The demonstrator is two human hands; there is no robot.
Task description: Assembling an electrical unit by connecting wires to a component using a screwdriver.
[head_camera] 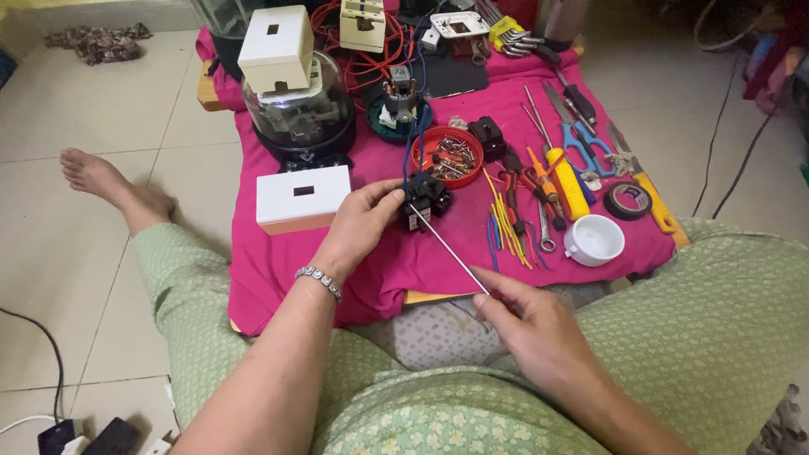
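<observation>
Screwdriver (451,249) slants from the closed right hand (527,324) up-left to the black switch block (424,200) pinched in the left hand (358,223), tip touching it.

My left hand (358,223) grips small black electrical block (424,200) over pink cloth (371,270). My right hand (531,324) holds thin metal screwdriver shaft (449,252), tip at block. Round red screw tray (451,156) just behind.
</observation>
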